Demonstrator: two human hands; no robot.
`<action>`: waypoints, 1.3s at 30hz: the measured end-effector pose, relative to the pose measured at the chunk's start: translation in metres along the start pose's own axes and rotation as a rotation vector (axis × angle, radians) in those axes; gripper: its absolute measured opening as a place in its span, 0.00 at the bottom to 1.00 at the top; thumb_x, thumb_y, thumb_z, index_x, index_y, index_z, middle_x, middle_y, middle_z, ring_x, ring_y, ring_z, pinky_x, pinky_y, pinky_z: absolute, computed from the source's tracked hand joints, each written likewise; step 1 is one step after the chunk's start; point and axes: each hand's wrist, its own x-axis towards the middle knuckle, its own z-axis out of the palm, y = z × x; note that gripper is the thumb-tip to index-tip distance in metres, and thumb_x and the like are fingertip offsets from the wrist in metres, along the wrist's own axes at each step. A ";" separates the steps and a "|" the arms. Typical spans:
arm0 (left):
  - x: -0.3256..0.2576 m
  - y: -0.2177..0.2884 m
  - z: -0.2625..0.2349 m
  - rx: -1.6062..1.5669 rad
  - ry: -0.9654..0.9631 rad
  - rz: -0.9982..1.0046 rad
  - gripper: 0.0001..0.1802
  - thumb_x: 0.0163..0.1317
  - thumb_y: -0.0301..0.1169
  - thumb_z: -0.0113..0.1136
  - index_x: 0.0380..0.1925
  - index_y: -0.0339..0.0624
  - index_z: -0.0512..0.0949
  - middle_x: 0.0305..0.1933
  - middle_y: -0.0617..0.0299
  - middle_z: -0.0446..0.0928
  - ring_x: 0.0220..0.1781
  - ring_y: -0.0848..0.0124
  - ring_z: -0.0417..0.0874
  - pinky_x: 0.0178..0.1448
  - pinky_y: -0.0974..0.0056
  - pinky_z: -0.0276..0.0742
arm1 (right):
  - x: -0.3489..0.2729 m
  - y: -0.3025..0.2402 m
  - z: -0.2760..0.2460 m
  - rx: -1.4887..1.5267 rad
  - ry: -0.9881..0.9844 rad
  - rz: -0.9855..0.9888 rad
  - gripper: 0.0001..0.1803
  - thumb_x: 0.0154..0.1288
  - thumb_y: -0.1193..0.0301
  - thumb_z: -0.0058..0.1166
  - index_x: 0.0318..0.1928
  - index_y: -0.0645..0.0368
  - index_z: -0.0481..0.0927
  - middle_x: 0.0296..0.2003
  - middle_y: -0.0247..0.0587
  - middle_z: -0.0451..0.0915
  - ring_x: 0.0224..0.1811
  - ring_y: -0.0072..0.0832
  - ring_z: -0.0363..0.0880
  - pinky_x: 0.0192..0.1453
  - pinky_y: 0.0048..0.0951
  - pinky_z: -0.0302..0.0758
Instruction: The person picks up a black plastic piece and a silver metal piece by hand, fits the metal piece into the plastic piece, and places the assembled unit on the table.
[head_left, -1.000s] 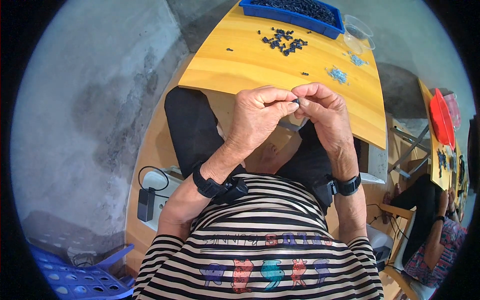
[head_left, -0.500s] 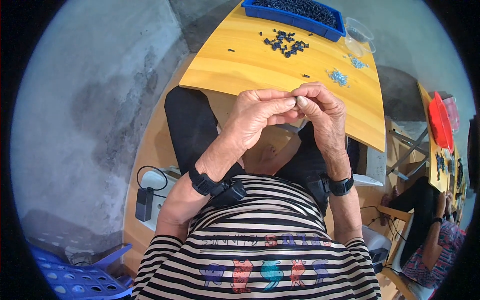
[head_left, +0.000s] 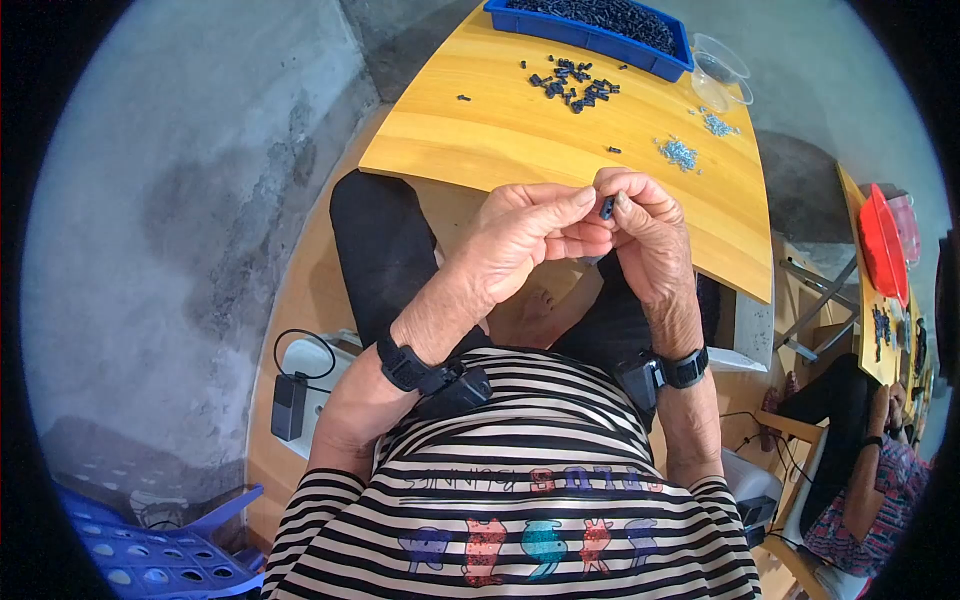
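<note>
My left hand (head_left: 525,240) and my right hand (head_left: 645,235) meet fingertip to fingertip above my lap, just in front of the yellow table (head_left: 520,130). Between the fingertips sits a small dark plastic part (head_left: 606,207), pinched by both hands. Further out on the table lie a scatter of small black parts (head_left: 572,85) and two little heaps of small silver parts (head_left: 680,152). A blue tray (head_left: 590,25) full of black parts stands at the table's far edge.
A clear plastic bowl (head_left: 722,70) sits right of the blue tray. A blue plastic crate (head_left: 150,555) is at lower left, a black adapter with cable (head_left: 290,400) on the floor. At the right another person (head_left: 860,490) sits by a second table with a red tray (head_left: 885,245).
Both hands stay together at the same spot; the fingers have shifted slightly around the small dark part.
</note>
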 end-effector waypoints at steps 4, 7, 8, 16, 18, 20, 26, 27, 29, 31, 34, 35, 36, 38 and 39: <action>-0.002 0.003 0.007 0.110 0.090 -0.006 0.14 0.63 0.32 0.57 0.41 0.31 0.78 0.37 0.54 0.81 0.36 0.67 0.84 0.45 0.64 0.83 | 0.000 0.001 0.001 -0.006 0.017 0.011 0.06 0.62 0.72 0.56 0.39 0.59 0.81 0.34 0.30 0.79 0.32 0.16 0.74 0.35 0.19 0.73; -0.003 0.002 0.006 0.167 0.092 0.019 0.14 0.62 0.32 0.59 0.41 0.30 0.78 0.36 0.54 0.81 0.35 0.68 0.84 0.44 0.68 0.82 | 0.000 0.002 -0.001 -0.005 0.017 0.035 0.06 0.61 0.72 0.57 0.39 0.59 0.81 0.34 0.30 0.79 0.31 0.16 0.75 0.34 0.18 0.73; -0.003 0.002 0.006 0.166 0.092 0.019 0.14 0.62 0.32 0.59 0.41 0.30 0.78 0.36 0.54 0.81 0.35 0.68 0.84 0.44 0.68 0.82 | 0.001 0.002 0.000 -0.030 0.008 0.030 0.06 0.61 0.72 0.57 0.38 0.59 0.81 0.33 0.30 0.79 0.30 0.16 0.75 0.33 0.18 0.73; -0.012 0.005 -0.005 0.250 0.192 0.049 0.12 0.60 0.28 0.60 0.40 0.30 0.78 0.35 0.53 0.81 0.34 0.69 0.84 0.42 0.68 0.82 | 0.004 -0.012 -0.018 -0.324 0.200 -0.048 0.08 0.64 0.73 0.52 0.40 0.63 0.81 0.30 0.31 0.80 0.23 0.14 0.68 0.28 0.16 0.66; -0.012 0.009 -0.011 0.260 0.197 0.079 0.11 0.60 0.28 0.60 0.40 0.30 0.78 0.35 0.53 0.81 0.34 0.70 0.84 0.42 0.67 0.82 | 0.011 -0.025 -0.048 -0.429 0.307 -0.103 0.08 0.63 0.73 0.53 0.40 0.63 0.81 0.28 0.31 0.78 0.22 0.14 0.67 0.26 0.16 0.64; -0.011 0.009 -0.014 0.261 0.212 0.120 0.10 0.60 0.27 0.60 0.39 0.31 0.79 0.35 0.55 0.81 0.33 0.70 0.83 0.42 0.67 0.83 | 0.017 -0.033 -0.074 -0.486 0.367 -0.116 0.08 0.63 0.72 0.54 0.40 0.63 0.81 0.26 0.30 0.77 0.21 0.14 0.66 0.26 0.16 0.63; -0.012 0.008 -0.016 0.269 0.217 0.149 0.09 0.60 0.26 0.60 0.38 0.32 0.79 0.34 0.55 0.81 0.33 0.72 0.83 0.41 0.67 0.83 | 0.044 -0.016 -0.106 -0.738 0.445 0.019 0.09 0.60 0.73 0.55 0.40 0.64 0.81 0.23 0.28 0.75 0.19 0.14 0.66 0.22 0.17 0.62; -0.012 0.008 -0.015 0.268 0.216 0.153 0.09 0.60 0.26 0.60 0.38 0.32 0.79 0.34 0.55 0.81 0.33 0.72 0.83 0.41 0.67 0.83 | 0.049 -0.013 -0.107 -0.740 0.443 0.017 0.09 0.60 0.73 0.55 0.40 0.64 0.81 0.23 0.28 0.75 0.19 0.14 0.66 0.22 0.17 0.62; -0.013 0.009 -0.016 0.302 0.216 0.133 0.09 0.60 0.26 0.60 0.38 0.32 0.79 0.34 0.55 0.81 0.32 0.72 0.82 0.41 0.67 0.82 | 0.059 -0.008 -0.105 -1.017 0.390 -0.014 0.09 0.59 0.72 0.57 0.39 0.63 0.81 0.24 0.31 0.78 0.22 0.17 0.70 0.26 0.20 0.68; -0.014 0.009 -0.015 0.297 0.218 0.142 0.09 0.60 0.26 0.60 0.38 0.33 0.79 0.34 0.55 0.81 0.32 0.72 0.83 0.41 0.67 0.82 | 0.068 -0.002 -0.105 -1.118 0.360 -0.060 0.10 0.57 0.71 0.58 0.39 0.60 0.82 0.29 0.36 0.81 0.27 0.23 0.76 0.32 0.26 0.73; -0.016 0.008 -0.017 0.301 0.224 0.154 0.09 0.60 0.27 0.60 0.38 0.33 0.79 0.34 0.55 0.81 0.32 0.72 0.83 0.41 0.68 0.82 | 0.075 0.004 -0.089 -1.369 0.281 -0.145 0.10 0.54 0.71 0.60 0.38 0.57 0.82 0.32 0.41 0.81 0.32 0.33 0.80 0.38 0.32 0.75; -0.016 0.007 -0.018 0.312 0.223 0.158 0.09 0.60 0.27 0.60 0.38 0.33 0.79 0.34 0.55 0.81 0.32 0.72 0.83 0.41 0.68 0.82 | 0.077 0.005 -0.086 -1.468 0.224 -0.208 0.10 0.53 0.70 0.60 0.37 0.56 0.83 0.32 0.43 0.81 0.33 0.36 0.80 0.39 0.34 0.75; -0.017 0.008 -0.017 0.312 0.225 0.159 0.09 0.60 0.27 0.60 0.38 0.33 0.79 0.34 0.55 0.81 0.32 0.72 0.83 0.41 0.68 0.82 | 0.077 0.006 -0.083 -1.564 0.166 -0.271 0.10 0.52 0.69 0.60 0.37 0.55 0.83 0.32 0.44 0.80 0.34 0.39 0.80 0.40 0.35 0.75; -0.019 0.009 -0.015 0.355 0.228 0.155 0.10 0.59 0.27 0.61 0.38 0.33 0.79 0.34 0.55 0.81 0.32 0.72 0.83 0.41 0.68 0.81 | 0.080 0.009 -0.083 -1.584 0.136 -0.263 0.09 0.52 0.69 0.60 0.35 0.55 0.82 0.32 0.44 0.80 0.34 0.41 0.80 0.40 0.36 0.75; -0.019 0.009 -0.013 0.357 0.232 0.155 0.10 0.59 0.27 0.61 0.38 0.33 0.79 0.34 0.55 0.81 0.32 0.72 0.83 0.41 0.68 0.81 | 0.082 0.012 -0.083 -1.605 0.110 -0.254 0.08 0.52 0.69 0.60 0.34 0.55 0.82 0.31 0.44 0.80 0.34 0.42 0.80 0.40 0.37 0.75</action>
